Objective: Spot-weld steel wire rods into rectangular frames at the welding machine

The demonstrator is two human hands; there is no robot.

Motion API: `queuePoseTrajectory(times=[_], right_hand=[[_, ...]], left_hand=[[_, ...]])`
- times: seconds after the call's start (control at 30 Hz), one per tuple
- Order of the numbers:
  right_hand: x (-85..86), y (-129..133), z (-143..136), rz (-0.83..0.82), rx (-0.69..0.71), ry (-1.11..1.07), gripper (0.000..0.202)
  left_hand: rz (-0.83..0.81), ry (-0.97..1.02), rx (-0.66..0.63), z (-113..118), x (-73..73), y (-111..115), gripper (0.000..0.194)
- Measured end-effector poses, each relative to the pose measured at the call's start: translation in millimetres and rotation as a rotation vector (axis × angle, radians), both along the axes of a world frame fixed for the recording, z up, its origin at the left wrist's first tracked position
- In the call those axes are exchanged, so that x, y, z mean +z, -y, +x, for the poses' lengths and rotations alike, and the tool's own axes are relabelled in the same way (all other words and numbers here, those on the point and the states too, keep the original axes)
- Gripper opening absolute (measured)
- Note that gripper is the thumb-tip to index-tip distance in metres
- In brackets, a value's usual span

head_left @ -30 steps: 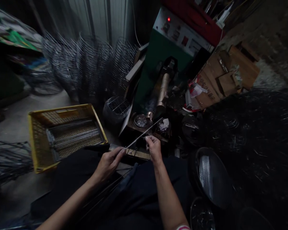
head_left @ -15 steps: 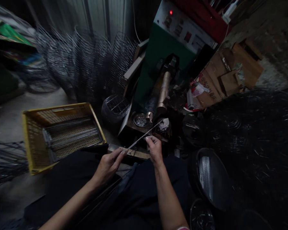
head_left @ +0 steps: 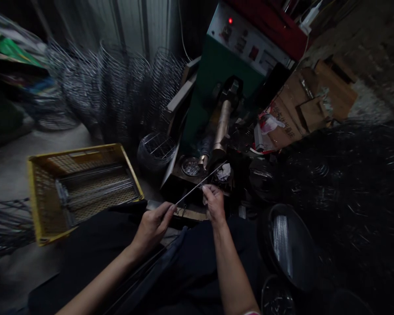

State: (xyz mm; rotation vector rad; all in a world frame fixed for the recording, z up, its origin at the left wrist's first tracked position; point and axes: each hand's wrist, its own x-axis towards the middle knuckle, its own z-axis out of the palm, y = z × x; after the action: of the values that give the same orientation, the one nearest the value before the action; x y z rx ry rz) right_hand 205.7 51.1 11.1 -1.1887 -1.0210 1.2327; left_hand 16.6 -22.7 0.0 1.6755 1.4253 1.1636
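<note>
left hand: rod pinched by its near end | right hand: curled, whether anything is gripped cannot be told | rod slanted far and right, toward green machine

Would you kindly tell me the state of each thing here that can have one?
Left hand: closed on the thin rod
Thin rod: slanted, lower end gripped
Right hand: fingers curled; whether it holds anything is unclear
Indicator light: lit red
Yellow crate: open-topped, with metal wires inside
White scrap: crumpled
</note>
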Motion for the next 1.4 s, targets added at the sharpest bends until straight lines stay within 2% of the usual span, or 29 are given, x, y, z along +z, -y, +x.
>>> queuePoseTrajectory(times=[0.3, 0.6, 0.9, 1.4], right_hand=[[11.0, -9.0, -4.3, -0.01, -0.067, -0.052, 0.033], [13.2, -15.5, -0.6, 0.017, -0.039, -0.08, 0.032], [17.9, -25.6, 1.3, 0.043, -0.032, -0.084, 0.03], [25.4, -38.1, -3.4, -0.01, -0.044, -0.109, 0.032]], left_hand=[[-0.005, -0.022, 0.037, 5.8, 9.5, -6.6, 0.032], [0.013, -0.023, 0.045, 5.5, 12.4, -12.9, 0.031], [-0.001, -0.016, 0.057, 7.5, 24.5, -23.4, 0.035], [-0.018, -0.056, 0.062, 3.8, 24.6, -34.3, 0.036]])
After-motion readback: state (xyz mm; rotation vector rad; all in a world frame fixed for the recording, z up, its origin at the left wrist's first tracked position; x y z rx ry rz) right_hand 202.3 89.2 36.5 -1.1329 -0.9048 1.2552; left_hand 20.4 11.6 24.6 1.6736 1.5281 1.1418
